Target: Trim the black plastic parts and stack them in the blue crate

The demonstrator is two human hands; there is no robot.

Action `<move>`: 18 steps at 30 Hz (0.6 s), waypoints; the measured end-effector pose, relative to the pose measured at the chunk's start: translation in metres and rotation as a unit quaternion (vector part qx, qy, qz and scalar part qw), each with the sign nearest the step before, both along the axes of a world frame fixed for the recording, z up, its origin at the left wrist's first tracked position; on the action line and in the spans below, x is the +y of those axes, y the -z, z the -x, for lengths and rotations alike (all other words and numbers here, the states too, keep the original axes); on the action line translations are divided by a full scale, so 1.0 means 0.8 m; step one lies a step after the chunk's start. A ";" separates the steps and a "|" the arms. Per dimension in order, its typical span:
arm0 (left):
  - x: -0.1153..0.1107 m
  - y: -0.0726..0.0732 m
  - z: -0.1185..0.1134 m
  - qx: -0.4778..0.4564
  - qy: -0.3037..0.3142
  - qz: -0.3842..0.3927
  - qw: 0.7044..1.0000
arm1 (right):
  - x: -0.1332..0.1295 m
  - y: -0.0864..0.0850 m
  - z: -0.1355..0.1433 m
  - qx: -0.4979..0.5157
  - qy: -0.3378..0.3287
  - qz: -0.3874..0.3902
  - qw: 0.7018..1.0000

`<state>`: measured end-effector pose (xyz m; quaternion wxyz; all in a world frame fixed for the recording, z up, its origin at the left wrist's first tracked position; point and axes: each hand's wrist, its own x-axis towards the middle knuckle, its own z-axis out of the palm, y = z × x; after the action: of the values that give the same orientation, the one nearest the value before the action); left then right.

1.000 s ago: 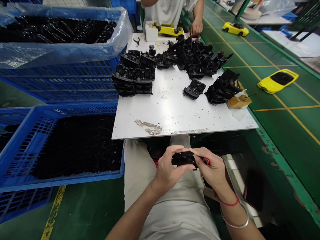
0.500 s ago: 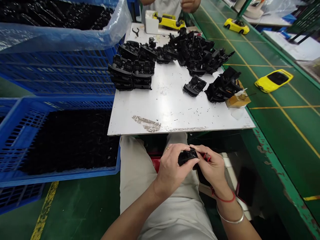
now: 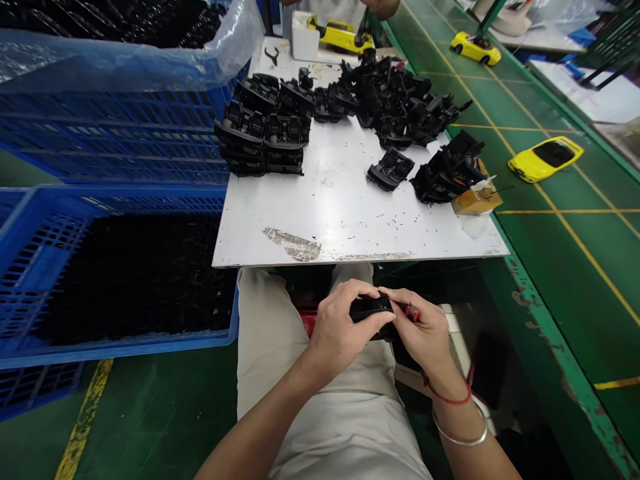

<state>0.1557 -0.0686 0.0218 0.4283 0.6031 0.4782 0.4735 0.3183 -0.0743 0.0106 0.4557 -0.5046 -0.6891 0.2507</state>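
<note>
**Black part held beyond the tabletop's near edge**

Left hand was clamped on the part's left end, fingers above, thumb below. Right hand pinched its right end, with a red object tucked in the grip, type unclear. Fingers hid the contact spot. Judgement: a firm left hold, with small right-fingertip movements close to that spot, suited the step best. Stacked black parts stood at the tabletop's left edge.
</note>
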 end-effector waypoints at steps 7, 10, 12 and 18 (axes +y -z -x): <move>0.005 0.020 0.009 -0.014 0.027 -0.214 0.976 | -0.003 -0.005 0.003 0.021 0.009 0.004 1.000; 0.006 0.026 0.011 -0.006 0.024 -0.288 0.957 | -0.004 -0.006 0.005 0.033 0.004 -0.028 0.999; 0.005 0.029 0.012 0.018 0.017 -0.314 0.949 | -0.005 -0.007 0.006 0.030 0.008 -0.042 0.999; -0.004 0.031 0.010 0.063 0.005 -0.294 0.954 | -0.006 -0.010 0.008 0.012 0.009 -0.028 1.000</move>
<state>0.1477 -0.0714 -0.0031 0.2040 0.7333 0.3407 0.5519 0.3121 -0.0794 0.0189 0.4801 -0.4945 -0.6858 0.2337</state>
